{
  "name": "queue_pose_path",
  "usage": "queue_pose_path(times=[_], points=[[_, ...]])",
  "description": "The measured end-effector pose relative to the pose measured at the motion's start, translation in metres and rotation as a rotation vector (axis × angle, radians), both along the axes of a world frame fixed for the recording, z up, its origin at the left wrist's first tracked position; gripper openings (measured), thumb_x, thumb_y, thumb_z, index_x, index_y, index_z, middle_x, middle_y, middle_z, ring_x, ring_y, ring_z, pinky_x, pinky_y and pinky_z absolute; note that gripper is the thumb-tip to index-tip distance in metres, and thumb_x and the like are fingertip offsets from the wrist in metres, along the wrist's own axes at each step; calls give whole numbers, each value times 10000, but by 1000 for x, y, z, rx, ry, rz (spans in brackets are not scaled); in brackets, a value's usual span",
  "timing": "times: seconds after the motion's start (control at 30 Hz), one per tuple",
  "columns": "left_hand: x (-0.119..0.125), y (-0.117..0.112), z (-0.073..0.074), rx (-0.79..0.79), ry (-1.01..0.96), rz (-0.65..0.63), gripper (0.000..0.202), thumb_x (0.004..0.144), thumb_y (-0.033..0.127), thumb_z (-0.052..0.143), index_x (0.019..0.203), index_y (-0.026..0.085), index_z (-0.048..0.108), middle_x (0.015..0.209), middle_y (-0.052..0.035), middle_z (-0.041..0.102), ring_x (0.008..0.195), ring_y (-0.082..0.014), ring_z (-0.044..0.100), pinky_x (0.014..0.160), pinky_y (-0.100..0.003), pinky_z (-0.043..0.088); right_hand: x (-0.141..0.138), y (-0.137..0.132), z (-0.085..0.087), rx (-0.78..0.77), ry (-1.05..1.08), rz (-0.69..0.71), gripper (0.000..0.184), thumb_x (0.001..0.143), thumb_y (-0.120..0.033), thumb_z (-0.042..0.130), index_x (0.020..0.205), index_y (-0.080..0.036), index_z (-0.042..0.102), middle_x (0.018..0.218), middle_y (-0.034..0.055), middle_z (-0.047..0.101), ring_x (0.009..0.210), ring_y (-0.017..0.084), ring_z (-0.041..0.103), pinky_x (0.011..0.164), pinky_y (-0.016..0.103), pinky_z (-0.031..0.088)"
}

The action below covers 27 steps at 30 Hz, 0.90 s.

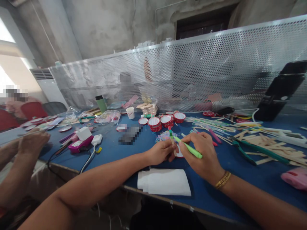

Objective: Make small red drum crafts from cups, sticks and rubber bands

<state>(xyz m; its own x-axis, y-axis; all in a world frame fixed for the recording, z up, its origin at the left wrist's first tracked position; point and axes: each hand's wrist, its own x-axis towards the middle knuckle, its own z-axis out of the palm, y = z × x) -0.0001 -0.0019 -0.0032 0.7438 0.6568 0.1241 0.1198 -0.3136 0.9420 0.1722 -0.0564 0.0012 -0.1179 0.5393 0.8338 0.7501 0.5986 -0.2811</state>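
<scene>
My left hand (161, 153) pinches a flat wooden craft stick (171, 135) upright over the table; its upper end is coloured red and green. In my right hand (203, 155) is a light green marker (193, 150), its tip touching or very close to the coloured part of the stick. Behind my left hand lies a pile of small colourful bands or clips (163, 135), too fine to tell which. A white round piece (179, 152) shows partly between my hands. Just in front of them is a folded white cloth or tissue (165, 182).
Several red-rimmed drum-like cups (154, 124) stand ahead. To the right are green-handled pliers (261, 150), loose craft sticks (271, 143) and a black stand (280, 89). Leftward are a purple power strip (80, 144) and another person's arms (26, 153). A perforated metal screen (203, 70) borders the back.
</scene>
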Motion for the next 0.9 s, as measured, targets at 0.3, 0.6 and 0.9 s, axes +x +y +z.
queue_pose_path(times=[0.3,0.6,0.9], points=[[0,-2,3,20,9,-1,425,919,579,416,777,180,448,524,58,479,424,-62,348,440,-198,285,-3,-2,1,-16,5,41,129,897,-276,540,785,-216,564,701,-9,611,668,163,552,860,416,342],[0,-2,3,16,6,6,436,920,588,404,776,180,457,514,54,478,420,-66,351,439,-198,287,-1,0,1,-2,2,10,130,894,-274,548,782,-212,564,698,-13,613,666,161,557,851,413,341],[0,-1,1,3,-12,-9,437,913,594,411,797,176,464,524,57,472,423,-65,348,431,-201,274,-2,-2,1,19,12,13,121,890,-264,552,781,-213,563,700,-13,612,664,158,556,844,411,346]])
